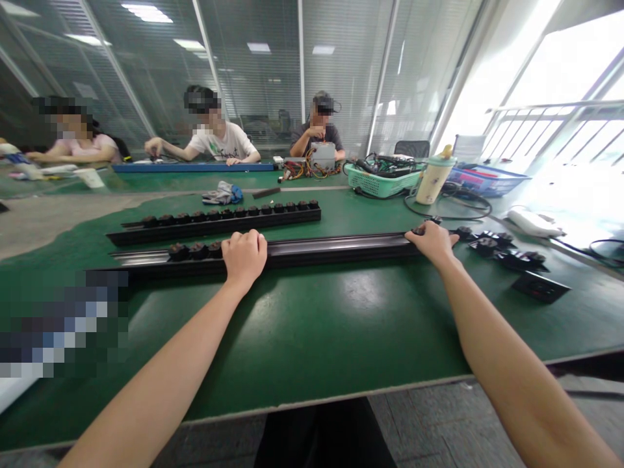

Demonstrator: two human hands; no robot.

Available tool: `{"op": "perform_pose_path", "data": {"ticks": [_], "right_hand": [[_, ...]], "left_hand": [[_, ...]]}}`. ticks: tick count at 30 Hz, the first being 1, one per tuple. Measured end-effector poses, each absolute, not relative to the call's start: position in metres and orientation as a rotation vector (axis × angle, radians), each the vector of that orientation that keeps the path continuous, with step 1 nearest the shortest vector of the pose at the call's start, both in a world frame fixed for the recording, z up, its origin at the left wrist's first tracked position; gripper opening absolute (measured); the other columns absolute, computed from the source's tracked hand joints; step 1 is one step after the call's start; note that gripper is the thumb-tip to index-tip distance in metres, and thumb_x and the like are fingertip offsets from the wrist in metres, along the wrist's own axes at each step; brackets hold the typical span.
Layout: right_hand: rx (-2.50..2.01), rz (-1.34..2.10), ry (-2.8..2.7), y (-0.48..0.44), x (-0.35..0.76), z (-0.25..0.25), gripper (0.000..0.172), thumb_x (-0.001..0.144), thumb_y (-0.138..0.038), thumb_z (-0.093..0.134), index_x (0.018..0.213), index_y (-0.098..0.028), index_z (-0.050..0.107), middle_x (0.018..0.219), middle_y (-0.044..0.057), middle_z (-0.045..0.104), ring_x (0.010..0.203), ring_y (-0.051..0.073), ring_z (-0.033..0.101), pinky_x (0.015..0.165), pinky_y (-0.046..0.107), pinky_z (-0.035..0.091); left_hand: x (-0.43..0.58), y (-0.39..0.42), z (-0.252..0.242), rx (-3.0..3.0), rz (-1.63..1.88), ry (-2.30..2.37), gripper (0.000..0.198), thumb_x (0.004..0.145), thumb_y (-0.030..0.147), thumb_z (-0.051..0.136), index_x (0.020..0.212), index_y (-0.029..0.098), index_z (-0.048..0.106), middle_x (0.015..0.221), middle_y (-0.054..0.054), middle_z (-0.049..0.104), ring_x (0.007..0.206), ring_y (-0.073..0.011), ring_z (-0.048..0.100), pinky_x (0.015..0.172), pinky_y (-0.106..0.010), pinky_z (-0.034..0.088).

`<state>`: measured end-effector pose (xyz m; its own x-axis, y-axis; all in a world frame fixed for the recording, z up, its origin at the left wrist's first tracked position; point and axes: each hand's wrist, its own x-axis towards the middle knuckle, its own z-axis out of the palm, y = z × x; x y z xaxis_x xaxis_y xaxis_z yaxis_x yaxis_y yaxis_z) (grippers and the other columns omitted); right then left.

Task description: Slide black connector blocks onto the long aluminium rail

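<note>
A long black metal rail (341, 246) with a shiny inner channel lies across the green table before me. My left hand (246, 257) is closed over the rail near its middle. Just left of that hand, several black socket-like modules (197, 251) sit in the channel. At the rail's right end, my right hand (433, 242) is closed on a small black module (418, 231), mostly hidden by its fingers. More black modules (490, 240) lie loose to its right, beside a flat black plate (541, 286). Behind, a second black rail (219, 224) carries a row of similar modules.
Farther back are a grey-blue glove (223, 193), a green basket (383, 182) of cables, a cream cup (435, 179) and a blue bin (487, 181). Three people work across the table, one by a long blue bar (195, 168). The table's front edge (292, 404) is near me.
</note>
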<state>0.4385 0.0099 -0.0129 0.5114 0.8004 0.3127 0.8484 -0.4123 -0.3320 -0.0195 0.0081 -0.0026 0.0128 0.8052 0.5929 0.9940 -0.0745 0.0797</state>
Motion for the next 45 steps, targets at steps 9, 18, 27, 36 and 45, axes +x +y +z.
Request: {"op": "perform_pose_path", "data": {"ticks": [9,18,27,36,45], "right_hand": [[-2.349,-0.186,-1.354,0.0073,0.4358,-0.0111,0.044,0.082,-0.052,0.057,0.103,-0.016,0.070,0.104,0.018,0.073,0.102,0.035,0.064,0.096,0.053,0.036],[-2.355,-0.226,-1.309,0.0079,0.4381,-0.0138,0.045,0.081,-0.053,0.056,0.103,-0.015,0.069,0.104,0.019,0.071,0.102,0.037,0.062,0.096,0.056,0.036],[-2.364,-0.255,-1.287,0.0051,0.4381,-0.0141,0.044,0.081,-0.051,0.055,0.103,-0.015,0.069,0.105,0.019,0.070,0.101,0.035,0.060,0.096,0.057,0.035],[-2.389,-0.238,-1.252,0.0019,0.4355,-0.0101,0.043,0.083,-0.050,0.056,0.104,-0.015,0.068,0.102,0.018,0.069,0.101,0.035,0.059,0.095,0.057,0.035],[-2.390,-0.265,-1.238,0.0016,0.4351,-0.0102,0.042,0.082,-0.049,0.057,0.101,-0.014,0.068,0.103,0.019,0.069,0.099,0.034,0.060,0.095,0.057,0.034]], "left_hand": [[-0.0178,0.0060,-0.0010,-1.934,-0.718,-1.854,0.043,0.101,0.036,0.028,0.096,0.019,0.067,0.097,-0.017,0.073,0.102,-0.0329,0.059,0.086,-0.045,0.036],[-0.0173,0.0049,0.0001,-1.939,-0.715,-1.857,0.044,0.102,0.035,0.026,0.096,0.019,0.067,0.099,-0.017,0.074,0.103,-0.0334,0.060,0.086,-0.045,0.036],[-0.0173,0.0047,-0.0001,-1.942,-0.716,-1.843,0.044,0.102,0.035,0.026,0.097,0.019,0.067,0.099,-0.017,0.074,0.102,-0.0332,0.060,0.086,-0.045,0.036],[-0.0171,0.0047,-0.0007,-1.941,-0.727,-1.852,0.045,0.102,0.035,0.026,0.098,0.019,0.068,0.098,-0.017,0.073,0.103,-0.0335,0.059,0.088,-0.046,0.036],[-0.0165,0.0045,-0.0007,-1.948,-0.737,-1.861,0.044,0.102,0.036,0.027,0.097,0.019,0.067,0.099,-0.018,0.074,0.103,-0.0332,0.060,0.087,-0.045,0.036]]}}
